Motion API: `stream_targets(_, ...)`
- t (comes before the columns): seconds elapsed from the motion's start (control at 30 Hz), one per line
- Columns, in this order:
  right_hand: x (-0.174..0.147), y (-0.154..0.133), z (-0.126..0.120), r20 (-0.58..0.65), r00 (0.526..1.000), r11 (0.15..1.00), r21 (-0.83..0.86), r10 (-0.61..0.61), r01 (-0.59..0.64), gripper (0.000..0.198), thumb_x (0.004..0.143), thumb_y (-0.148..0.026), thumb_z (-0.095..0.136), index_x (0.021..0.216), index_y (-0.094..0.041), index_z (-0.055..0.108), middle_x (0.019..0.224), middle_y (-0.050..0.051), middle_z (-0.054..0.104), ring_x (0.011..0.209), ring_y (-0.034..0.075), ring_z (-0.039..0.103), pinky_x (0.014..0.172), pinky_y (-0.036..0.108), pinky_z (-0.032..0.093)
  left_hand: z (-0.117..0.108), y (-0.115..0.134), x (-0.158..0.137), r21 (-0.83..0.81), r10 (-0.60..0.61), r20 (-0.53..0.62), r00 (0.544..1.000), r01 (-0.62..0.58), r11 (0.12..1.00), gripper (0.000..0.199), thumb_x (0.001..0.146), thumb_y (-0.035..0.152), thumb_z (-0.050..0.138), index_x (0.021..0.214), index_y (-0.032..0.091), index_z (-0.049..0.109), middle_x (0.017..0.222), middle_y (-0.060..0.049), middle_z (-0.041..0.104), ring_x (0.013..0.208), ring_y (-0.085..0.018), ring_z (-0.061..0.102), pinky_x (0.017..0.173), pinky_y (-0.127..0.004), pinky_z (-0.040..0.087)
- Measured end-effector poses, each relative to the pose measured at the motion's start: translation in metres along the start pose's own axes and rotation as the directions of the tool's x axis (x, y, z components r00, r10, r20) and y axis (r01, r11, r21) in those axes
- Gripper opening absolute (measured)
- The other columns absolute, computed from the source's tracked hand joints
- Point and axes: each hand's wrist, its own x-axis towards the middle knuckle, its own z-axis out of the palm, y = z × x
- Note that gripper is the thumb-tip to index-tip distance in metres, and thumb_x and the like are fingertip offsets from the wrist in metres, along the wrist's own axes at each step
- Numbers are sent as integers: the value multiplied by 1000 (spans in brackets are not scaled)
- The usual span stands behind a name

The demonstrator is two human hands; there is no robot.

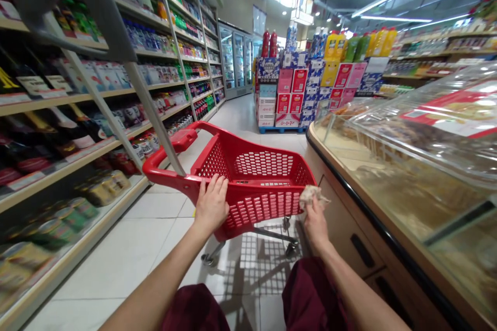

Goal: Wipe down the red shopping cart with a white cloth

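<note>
A red plastic shopping cart [267,165] with perforated walls stands sideways in front of me on a wheeled metal frame. My left hand [212,204] rests on its near rim toward the handle end, fingers bent over the edge. At the right-hand corner of the basket, my right hand [315,220] pinches a crumpled pale cloth [310,195] and presses it against the plastic. The basket's visible inside holds nothing I can make out. A metal pole [153,114] rises from the cart's near handle side to a blurred grey plastic piece [97,10] at upper left.
Shelves of bottles and cans [155,90] line the left side. On the right stands a wooden display counter [349,217] with clear covers and a black edge strip. Stacked boxes [287,93] with bottles on top occupy a blue pallet [283,129] ahead. Glass-door coolers [235,57] stand farther back.
</note>
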Motion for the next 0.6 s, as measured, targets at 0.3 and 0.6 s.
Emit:
stream_targets(0.3,15,-4,-23,-123,991,996,83,51,-41,50,74,-7,29,122,-14,43,136,8,31,125,18,28,100,35,32,-1,-4,1,10,14,5,1000,-14,1000,56,65,17,41,121,12,43,127,-11,45,124,-25,30,105,-46,13)
stream_targets(0.6,-21,-23,-8,51,993,986,140,-103,96,50,70,-4,33,115,-18,51,131,5,41,119,18,39,94,32,39,-3,-4,-1,0,12,38,999,-12,1000,56,66,17,40,121,10,43,129,-10,43,125,-24,28,106,-45,12)
